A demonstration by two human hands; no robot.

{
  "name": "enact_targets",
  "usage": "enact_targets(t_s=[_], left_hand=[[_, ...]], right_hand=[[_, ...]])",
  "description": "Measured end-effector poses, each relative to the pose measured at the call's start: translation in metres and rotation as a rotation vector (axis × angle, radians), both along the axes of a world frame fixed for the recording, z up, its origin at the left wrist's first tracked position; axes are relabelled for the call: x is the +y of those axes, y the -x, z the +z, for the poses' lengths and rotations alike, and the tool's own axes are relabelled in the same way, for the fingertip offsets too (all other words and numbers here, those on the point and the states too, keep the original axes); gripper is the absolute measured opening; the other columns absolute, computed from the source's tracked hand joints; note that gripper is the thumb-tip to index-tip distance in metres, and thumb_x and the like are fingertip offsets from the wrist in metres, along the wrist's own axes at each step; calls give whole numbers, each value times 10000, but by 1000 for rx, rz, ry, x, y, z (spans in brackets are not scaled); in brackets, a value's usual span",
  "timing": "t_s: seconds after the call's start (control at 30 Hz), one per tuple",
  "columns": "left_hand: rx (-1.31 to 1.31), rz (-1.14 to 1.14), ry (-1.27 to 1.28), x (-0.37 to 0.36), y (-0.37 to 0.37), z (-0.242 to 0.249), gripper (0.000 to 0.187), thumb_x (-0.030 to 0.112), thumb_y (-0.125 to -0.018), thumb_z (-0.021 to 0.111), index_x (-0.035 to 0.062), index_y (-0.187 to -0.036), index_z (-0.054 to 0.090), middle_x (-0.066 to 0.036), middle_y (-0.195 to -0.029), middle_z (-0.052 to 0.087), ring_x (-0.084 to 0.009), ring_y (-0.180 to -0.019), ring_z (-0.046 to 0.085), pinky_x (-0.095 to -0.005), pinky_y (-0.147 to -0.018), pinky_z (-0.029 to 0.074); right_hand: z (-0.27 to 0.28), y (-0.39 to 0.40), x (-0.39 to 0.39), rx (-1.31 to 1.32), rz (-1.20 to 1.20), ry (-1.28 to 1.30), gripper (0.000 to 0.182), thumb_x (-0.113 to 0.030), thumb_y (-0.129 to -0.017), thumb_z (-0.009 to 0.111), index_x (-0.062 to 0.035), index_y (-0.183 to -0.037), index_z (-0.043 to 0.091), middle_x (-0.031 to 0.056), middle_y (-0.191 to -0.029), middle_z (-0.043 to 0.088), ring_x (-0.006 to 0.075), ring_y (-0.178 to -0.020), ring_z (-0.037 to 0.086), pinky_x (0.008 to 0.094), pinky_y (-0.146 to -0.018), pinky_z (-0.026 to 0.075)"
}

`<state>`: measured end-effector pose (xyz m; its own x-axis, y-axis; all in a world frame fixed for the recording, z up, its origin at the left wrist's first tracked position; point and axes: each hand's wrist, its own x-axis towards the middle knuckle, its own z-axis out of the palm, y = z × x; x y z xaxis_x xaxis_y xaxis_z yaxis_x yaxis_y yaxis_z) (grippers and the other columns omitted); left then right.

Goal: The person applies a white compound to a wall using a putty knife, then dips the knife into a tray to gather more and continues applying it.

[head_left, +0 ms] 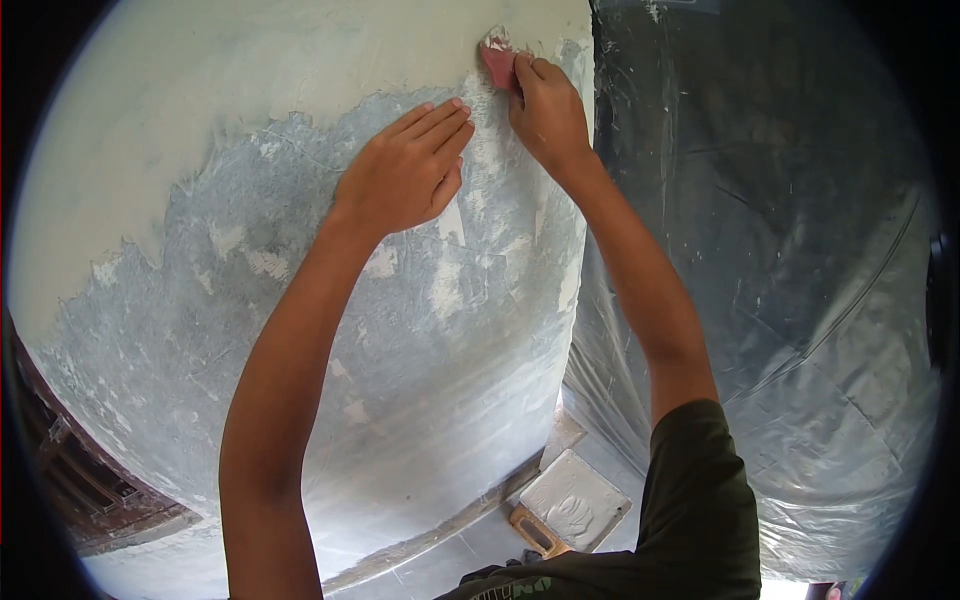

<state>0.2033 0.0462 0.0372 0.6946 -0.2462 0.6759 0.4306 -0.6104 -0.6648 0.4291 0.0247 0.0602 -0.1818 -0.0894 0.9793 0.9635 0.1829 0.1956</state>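
Note:
My right hand (548, 108) is closed on a small red scraper (498, 62) near the wall's right edge at the top. White paste coats part of the scraper, which touches the wall (300, 230). To its lower left, my left hand (405, 168) lies against the wall with its fingers stretched out and nothing in it. The upper part of the wall has a smooth cream coat with a ragged lower border. Below that border the surface is grey with scattered white patches.
Dark plastic sheeting (790, 250) hangs right of the wall's edge. On the tiled floor (450, 560) lies a square board (575, 500) with white paste and a wooden handle (537, 531). A brown wooden frame (85, 480) is at the lower left.

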Motion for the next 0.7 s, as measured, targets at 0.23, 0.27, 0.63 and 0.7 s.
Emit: enact_targets(t_s=[0.23, 0.27, 0.63, 0.7], left_hand=[[-3, 18, -5, 0, -1, 1, 388, 102, -924, 561, -26, -1277, 659, -145, -1388, 633, -256, -1358, 548, -414, -1175, 406], [-1, 18, -7, 0, -1, 0, 388, 102, -924, 561, -26, -1277, 659, -145, -1388, 633, -256, -1358, 548, -414, -1175, 406], [11, 18, -2, -2, 0, 2, 404, 103, -915, 568, -22, -1290, 649, -147, -1394, 628, -257, -1360, 547, -418, -1172, 409], [27, 41, 22, -3, -1, 2, 412, 98, -929, 555, -23, -1315, 636, -156, -1417, 610, -259, -1373, 534, -418, -1183, 389]], right_hand=[[12, -15, -32, 105, 147, -44, 284, 56, -776, 641, 53, -1056, 684, 190, -849, 624, 382, -782, 653, 451, -719, 549], [28, -30, -23, 107, 147, -47, 284, 56, -776, 641, 53, -1056, 684, 190, -849, 624, 382, -782, 653, 451, -719, 549], [-20, 0, -38, 163, 179, 200, 253, 15, -797, 640, 33, -1047, 675, 215, -872, 632, 413, -819, 658, 465, -752, 554], [-11, -5, -39, 216, 187, 195, 318, 3, -803, 652, 20, -1120, 665, 226, -902, 630, 406, -860, 662, 443, -766, 558]])
